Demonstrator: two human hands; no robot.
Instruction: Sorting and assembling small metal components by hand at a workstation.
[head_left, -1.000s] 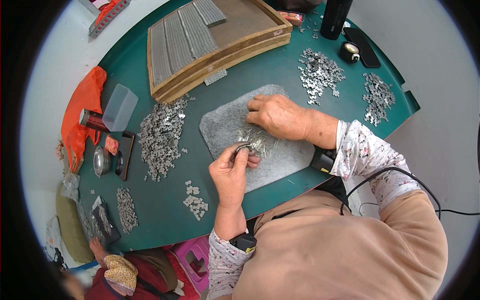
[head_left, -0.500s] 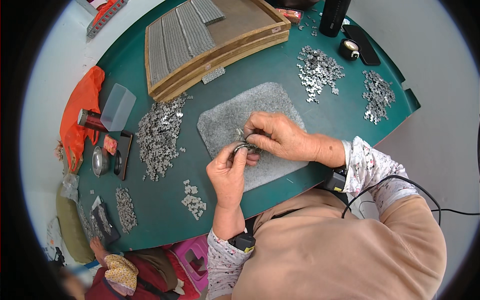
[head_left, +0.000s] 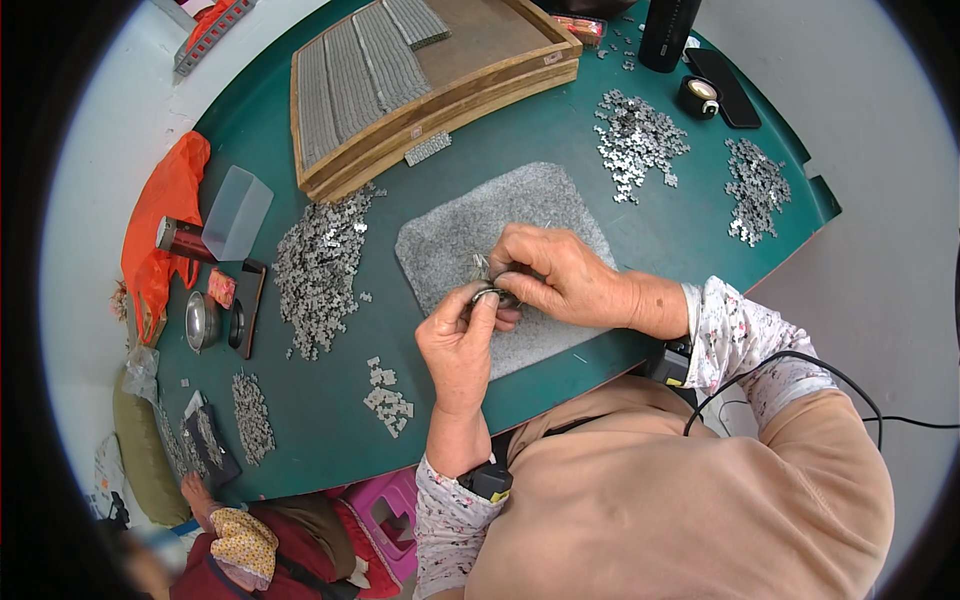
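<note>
Over a grey felt mat (head_left: 440,240), my two hands meet with their fingertips close together. My left hand (head_left: 455,340) is closed, thumb and forefinger pinching a small dark and silvery metal piece (head_left: 486,294), mostly hidden by the fingers. From the right, my right hand (head_left: 560,275) is closed at the same spot, thumb against forefinger. What it pinches is covered by its fingers. Thin shiny metal bits (head_left: 480,264) show on the mat just beyond the fingertips.
Heaps of small metal pieces lie left (head_left: 320,270) and right (head_left: 640,140) of the mat. Beyond it stands a wooden tray (head_left: 500,72) with rows of grey strips. A clear plastic box (head_left: 237,212), steel bowl (head_left: 202,320) and another person's hand (head_left: 196,492) are at left.
Both hands stay at nearly the same place, with only slight finger movement. The right fingers have shifted a little around the pinched piece.
</note>
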